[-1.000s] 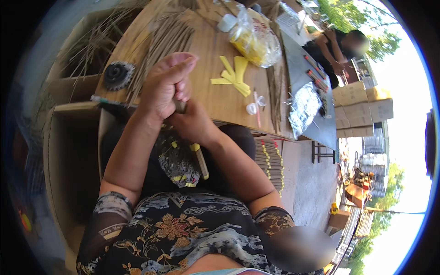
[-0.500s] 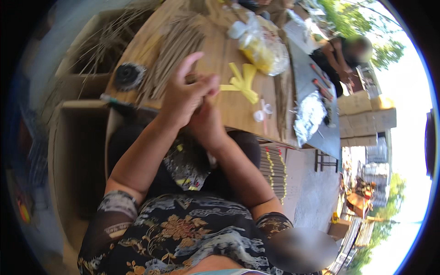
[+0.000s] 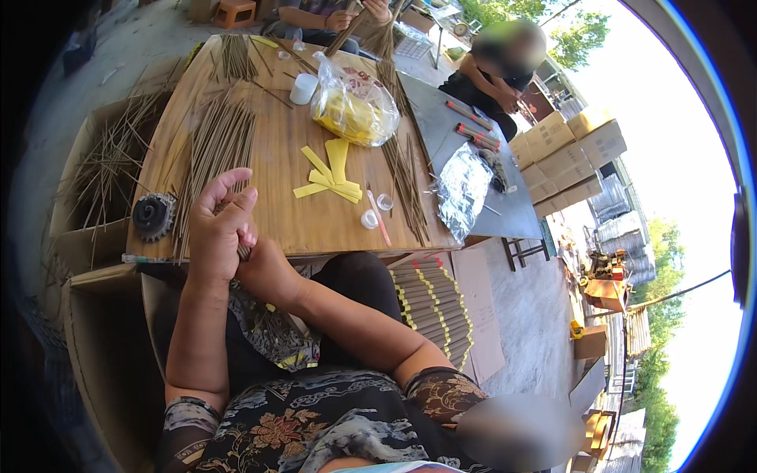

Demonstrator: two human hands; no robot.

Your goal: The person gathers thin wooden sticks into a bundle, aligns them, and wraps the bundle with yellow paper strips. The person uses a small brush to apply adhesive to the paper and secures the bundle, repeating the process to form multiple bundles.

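My left hand (image 3: pixel 221 226) is closed, its index finger curved upward and its thumb pressed in. Against its underside, my right hand (image 3: pixel 270 272) is closed too. A small brown part of what looks like a bundle of thin sticks (image 3: pixel 244 253) shows between them; the fingers hide the rest. Just beyond my hands, a wide pile of thin brown sticks (image 3: pixel 217 146) lies on the wooden table (image 3: pixel 272 189). Several yellow paper strips (image 3: pixel 331 169) lie to the right, near two small clear round lids (image 3: pixel 369 219) and a thin pinkish stick (image 3: pixel 378 218).
A dark toothed roll (image 3: pixel 154 217) sits at the table's left corner. Cardboard boxes (image 3: pixel 102 315) stand left. A plastic bag (image 3: pixel 355 102) with yellow contents and a white cup (image 3: pixel 303 88) are farther back. Banded stick bundles (image 3: pixel 430 311) lie low right. Two people work across the tables.
My view has shifted, showing more of the table's far side. Both hands now appear lower and farther left, still together and closed. The yellow strips remain on the table.
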